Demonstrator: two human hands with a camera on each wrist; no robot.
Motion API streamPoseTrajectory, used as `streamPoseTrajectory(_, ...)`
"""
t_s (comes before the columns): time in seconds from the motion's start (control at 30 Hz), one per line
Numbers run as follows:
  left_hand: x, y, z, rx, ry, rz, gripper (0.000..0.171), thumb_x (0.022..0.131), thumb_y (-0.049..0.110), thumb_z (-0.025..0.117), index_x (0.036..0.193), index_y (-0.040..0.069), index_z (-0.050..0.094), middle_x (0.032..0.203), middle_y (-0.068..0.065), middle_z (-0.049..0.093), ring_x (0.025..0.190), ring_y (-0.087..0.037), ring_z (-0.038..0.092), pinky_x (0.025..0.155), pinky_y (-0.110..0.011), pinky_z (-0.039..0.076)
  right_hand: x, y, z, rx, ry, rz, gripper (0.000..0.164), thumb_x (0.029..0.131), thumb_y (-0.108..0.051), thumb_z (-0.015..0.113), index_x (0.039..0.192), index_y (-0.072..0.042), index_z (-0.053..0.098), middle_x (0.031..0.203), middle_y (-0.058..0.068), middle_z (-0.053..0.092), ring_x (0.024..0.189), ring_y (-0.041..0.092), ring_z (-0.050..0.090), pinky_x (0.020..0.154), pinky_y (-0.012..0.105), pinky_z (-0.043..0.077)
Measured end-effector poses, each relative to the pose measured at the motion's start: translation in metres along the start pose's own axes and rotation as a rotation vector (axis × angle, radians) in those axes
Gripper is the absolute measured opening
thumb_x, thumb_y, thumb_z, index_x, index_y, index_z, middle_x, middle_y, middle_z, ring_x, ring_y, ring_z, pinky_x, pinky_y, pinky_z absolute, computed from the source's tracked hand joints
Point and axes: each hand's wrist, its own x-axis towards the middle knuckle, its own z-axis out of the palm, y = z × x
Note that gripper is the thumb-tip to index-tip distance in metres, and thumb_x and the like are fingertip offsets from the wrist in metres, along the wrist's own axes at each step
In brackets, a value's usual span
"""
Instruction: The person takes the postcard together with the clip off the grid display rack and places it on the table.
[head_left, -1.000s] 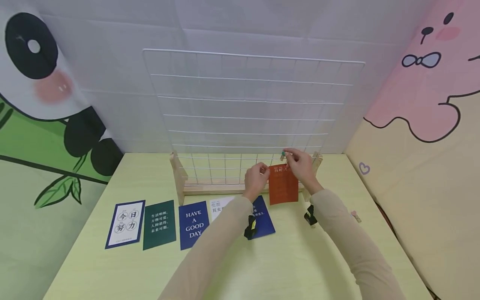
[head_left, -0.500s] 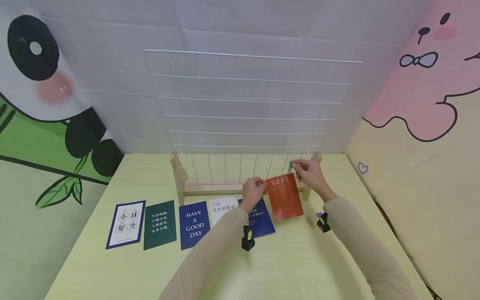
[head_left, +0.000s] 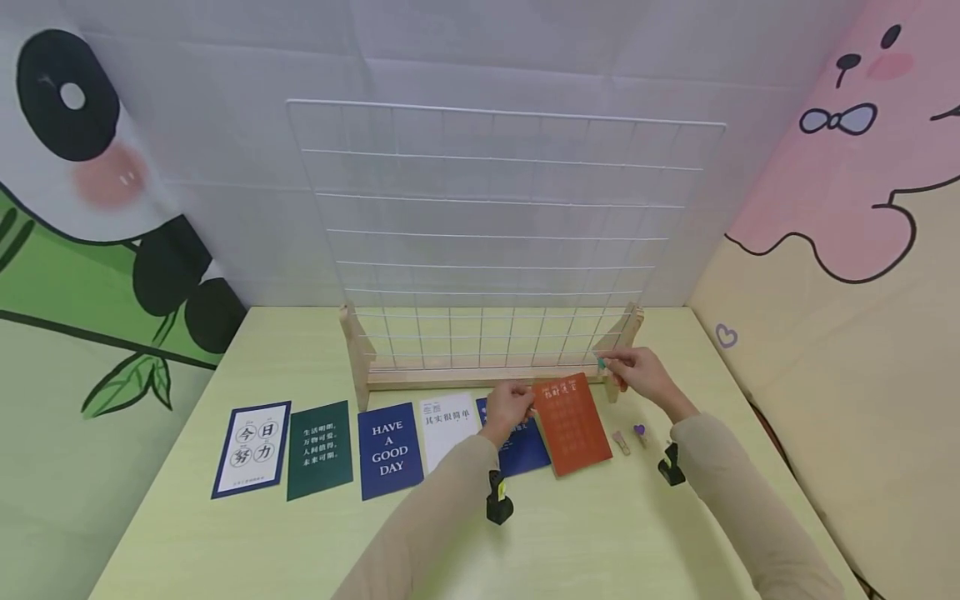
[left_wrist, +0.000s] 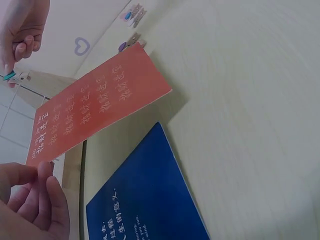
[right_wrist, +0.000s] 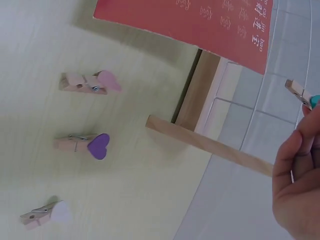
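A red card [head_left: 573,429] with white Chinese writing is pinched at its upper left corner by my left hand [head_left: 510,410]. The card tilts above the table, in front of the stand. My right hand [head_left: 643,379] pinches a small wooden clothespin [right_wrist: 296,91] with a teal top, apart from the card's upper right corner. Behind both hands rises a white wire grid [head_left: 487,202] on a wooden base [head_left: 442,379]. Partly under my left hand and the red card lies a dark blue card [left_wrist: 145,195].
Left of the hands lie a white card [head_left: 444,425], a blue "HAVE A GOOD DAY" card [head_left: 390,450], a green card [head_left: 318,450] and a blue-bordered card [head_left: 251,448]. Clothespins with pink [right_wrist: 90,82], purple [right_wrist: 82,143] and pale [right_wrist: 45,215] hearts lie at the right.
Both hands have come down from the grid. The red card has dropped and tilted, and the right hand has moved right and away from it with the clothespin.
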Motion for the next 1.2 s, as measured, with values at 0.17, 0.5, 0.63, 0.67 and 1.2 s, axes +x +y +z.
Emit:
streamPoseTrajectory(0.17, -0.003, -0.007, 0.005, 0.029, 0.007, -0.057, 0.010, 0.082, 0.003, 0.056, 0.083, -0.003, 0.064, 0.066, -0.010, 0.061, 0.053, -0.022, 0.059, 0.052, -0.030, 0.050, -0.007, 0.018, -0.002, -0.051, -0.032, 0.062, 0.027, 0.090, -0.009, 0.049, 0.107, 0.010, 0.056, 0.057, 0.005, 0.051, 0.048, 0.015, 0.048, 0.045, 0.026, 0.042)
streamPoseTrajectory(0.5, -0.005, -0.014, 0.013, 0.047, 0.042, -0.076, 0.008, 0.079, 0.001, 0.057, 0.077, -0.003, 0.063, 0.056, -0.004, 0.058, 0.045, -0.009, 0.053, 0.044, -0.021, 0.046, -0.023, 0.043, 0.001, -0.074, -0.142, 0.157, 0.030, 0.091, -0.007, 0.047, 0.110, 0.015, 0.051, 0.055, 0.004, 0.049, 0.048, 0.015, 0.046, 0.051, 0.037, 0.045)
streamPoseTrajectory(0.63, -0.004, -0.017, 0.015, 0.065, 0.049, -0.070, 0.008, 0.079, 0.001, 0.057, 0.074, -0.001, 0.063, 0.054, -0.003, 0.057, 0.046, -0.011, 0.054, 0.043, -0.022, 0.045, -0.025, 0.057, 0.002, -0.071, -0.165, 0.174, 0.027, 0.090, -0.007, 0.047, 0.106, 0.014, 0.054, 0.055, 0.004, 0.050, 0.048, 0.014, 0.045, 0.050, 0.035, 0.044)
streamPoseTrajectory(0.67, -0.003, -0.018, 0.016, 0.069, 0.053, -0.070, 0.008, 0.079, 0.001, 0.057, 0.074, -0.001, 0.063, 0.053, -0.003, 0.057, 0.046, -0.011, 0.054, 0.043, -0.022, 0.045, -0.026, 0.061, 0.002, -0.061, -0.173, 0.158, 0.027, 0.090, -0.009, 0.048, 0.105, 0.013, 0.056, 0.055, 0.004, 0.050, 0.048, 0.014, 0.045, 0.048, 0.034, 0.043)
streamPoseTrajectory(1.2, -0.008, -0.017, 0.015, -0.053, -0.052, -0.214, 0.021, 0.084, 0.003, 0.053, 0.101, -0.009, 0.057, 0.070, -0.009, 0.060, 0.053, -0.009, 0.056, 0.048, -0.022, 0.049, -0.030, 0.077, 0.012, -0.189, -0.149, 0.200, 0.020, 0.088, -0.005, 0.049, 0.098, 0.009, 0.061, 0.051, 0.002, 0.050, 0.045, 0.013, 0.046, 0.047, 0.027, 0.039)
